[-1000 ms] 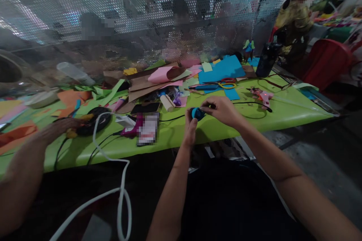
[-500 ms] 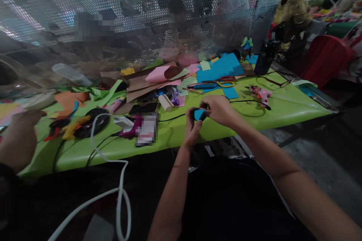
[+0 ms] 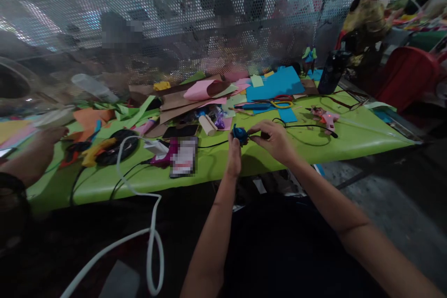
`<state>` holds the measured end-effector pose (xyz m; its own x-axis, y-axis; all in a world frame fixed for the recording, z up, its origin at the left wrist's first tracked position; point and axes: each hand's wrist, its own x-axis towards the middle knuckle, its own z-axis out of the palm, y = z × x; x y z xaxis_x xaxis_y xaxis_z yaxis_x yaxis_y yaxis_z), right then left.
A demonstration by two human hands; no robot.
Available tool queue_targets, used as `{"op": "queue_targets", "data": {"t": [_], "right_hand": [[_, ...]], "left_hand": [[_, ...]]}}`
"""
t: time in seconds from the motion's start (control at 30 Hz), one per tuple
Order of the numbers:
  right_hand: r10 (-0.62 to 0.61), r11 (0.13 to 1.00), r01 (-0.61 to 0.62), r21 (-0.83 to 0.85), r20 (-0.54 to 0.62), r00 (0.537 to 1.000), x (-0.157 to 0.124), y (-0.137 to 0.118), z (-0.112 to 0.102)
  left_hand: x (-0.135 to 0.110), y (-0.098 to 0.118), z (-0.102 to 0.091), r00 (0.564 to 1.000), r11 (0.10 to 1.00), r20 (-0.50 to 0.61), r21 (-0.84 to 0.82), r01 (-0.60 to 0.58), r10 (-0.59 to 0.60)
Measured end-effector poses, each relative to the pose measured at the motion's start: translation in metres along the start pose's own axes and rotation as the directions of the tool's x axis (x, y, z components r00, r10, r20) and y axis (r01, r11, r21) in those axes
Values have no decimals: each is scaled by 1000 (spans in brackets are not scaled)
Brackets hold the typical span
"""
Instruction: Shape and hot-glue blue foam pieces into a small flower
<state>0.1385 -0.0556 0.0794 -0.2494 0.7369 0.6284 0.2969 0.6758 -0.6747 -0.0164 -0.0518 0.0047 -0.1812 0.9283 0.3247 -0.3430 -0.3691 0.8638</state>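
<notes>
My left hand (image 3: 234, 154) is closed round a small blue craft piece (image 3: 240, 134) with folded, flower-like layers and a darker underside. The thumb presses its near face. At the right edge of that piece, the thumb and forefinger of my right hand (image 3: 271, 137) pinch a thin dark part of it, too small to make out clearly. Both hands are raised over the front edge of the green-covered table (image 3: 195, 167). To the right of them lies a pink glue gun (image 3: 326, 118). A black cable (image 3: 300, 125) runs from it behind my right hand.
Behind my hands lie blue sheets (image 3: 275, 84), pliers or scissors with yellow and red handles (image 3: 282, 102), and brown paper (image 3: 181, 104). A phone (image 3: 184, 157), a white cable (image 3: 153, 212) and another person's hand (image 3: 35, 156) are to the left. A dark bottle (image 3: 331, 72) stands at right.
The blue piece has turned in my left hand, so its folded layers show instead of a smooth blue face. My right hand has shifted slightly right and lower. The view has swung a little.
</notes>
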Motion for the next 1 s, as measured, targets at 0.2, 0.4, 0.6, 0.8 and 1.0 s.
{"op": "queue_targets", "data": {"t": [0.2, 0.4, 0.6, 0.8, 1.0], "right_hand": [[-114, 993, 112, -45, -45, 992, -8, 6, 12], [11, 992, -15, -127, -30, 999, -9, 8, 11], [66, 979, -71, -191, -35, 997, -11, 9, -18], [110, 839, -275, -470, -348, 931, -18, 48, -126], [348, 399, -508, -763, -387, 854, -11, 109, -216]], "left_hand": [[0, -4, -3, 999, 998, 42, 58, -1, -2], [1, -6, -7, 994, 985, 104, 167, -29, 12], [12, -11, -9, 999, 994, -47, 112, -1, 7], [16, -5, -3, 996, 1000, -83, -14, 21, -22], [17, -4, -2, 994, 999, -104, -22, 43, -45]]}}
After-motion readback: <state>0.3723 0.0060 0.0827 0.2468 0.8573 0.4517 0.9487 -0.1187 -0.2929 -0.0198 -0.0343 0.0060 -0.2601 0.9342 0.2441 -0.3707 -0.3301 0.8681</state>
